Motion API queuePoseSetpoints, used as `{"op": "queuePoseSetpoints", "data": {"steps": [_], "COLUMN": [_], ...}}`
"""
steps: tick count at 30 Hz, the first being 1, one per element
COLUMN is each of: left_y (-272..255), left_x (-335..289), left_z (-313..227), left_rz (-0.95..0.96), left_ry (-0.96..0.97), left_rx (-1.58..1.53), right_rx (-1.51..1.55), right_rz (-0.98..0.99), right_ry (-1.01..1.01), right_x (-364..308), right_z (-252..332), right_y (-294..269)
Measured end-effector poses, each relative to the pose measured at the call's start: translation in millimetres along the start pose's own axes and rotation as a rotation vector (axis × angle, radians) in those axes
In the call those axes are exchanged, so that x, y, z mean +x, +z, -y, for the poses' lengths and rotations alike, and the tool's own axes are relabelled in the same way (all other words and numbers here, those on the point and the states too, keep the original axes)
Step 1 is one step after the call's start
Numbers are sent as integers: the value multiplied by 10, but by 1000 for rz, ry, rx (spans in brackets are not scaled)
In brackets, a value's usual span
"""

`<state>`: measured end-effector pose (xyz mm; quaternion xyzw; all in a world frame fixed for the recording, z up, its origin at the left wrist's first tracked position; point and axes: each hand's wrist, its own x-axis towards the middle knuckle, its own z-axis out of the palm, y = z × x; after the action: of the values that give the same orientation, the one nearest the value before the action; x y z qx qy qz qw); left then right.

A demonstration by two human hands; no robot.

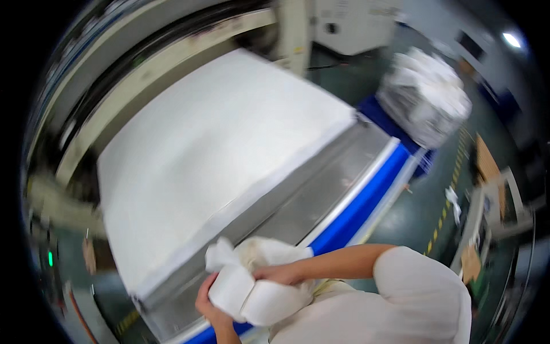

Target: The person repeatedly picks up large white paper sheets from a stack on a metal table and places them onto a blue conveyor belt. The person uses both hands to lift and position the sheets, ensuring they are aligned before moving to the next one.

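Note:
A bulky bundle of folded white soft sheeting (252,289) is held against the front of my body, at the near edge of a wide machine table. Its left side rests in my left hand (212,301), whose fingers curl around it from outside. From the right, my right hand (285,274) reaches across the top of the bundle, its fingertips tucked into the folds and mostly hidden. Beyond the bundle, a large smooth white sheet (212,143) covers most of the table. Neither hand touches that sheet.
A grey metal ledge (321,195) and a blue edge strip (366,198) run along the table's near side. Machine beams (166,54) arch over its far side. A heaped white sack (427,94) stands on a blue base at right. A white scrap (453,204) lies on the floor.

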<state>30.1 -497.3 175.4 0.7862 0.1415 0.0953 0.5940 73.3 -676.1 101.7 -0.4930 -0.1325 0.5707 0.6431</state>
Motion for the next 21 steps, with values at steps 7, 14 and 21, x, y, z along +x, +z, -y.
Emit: {"op": "queuePoseSetpoints", "data": {"steps": [7, 14, 21], "left_y": [192, 232, -1022], "left_x": [-236, 100, 325], "left_z": [94, -60, 226], "left_rz": [91, 148, 184], "left_ry": [-230, -168, -285], "left_rx": [-590, -587, -536], "right_rx": [-234, -10, -341], "right_rz": [-71, -231, -1645], "right_ry": [-324, -289, -699], "right_x": [67, -85, -3452], "right_z": [-422, -548, 690], "right_y": [102, -178, -2642]}}
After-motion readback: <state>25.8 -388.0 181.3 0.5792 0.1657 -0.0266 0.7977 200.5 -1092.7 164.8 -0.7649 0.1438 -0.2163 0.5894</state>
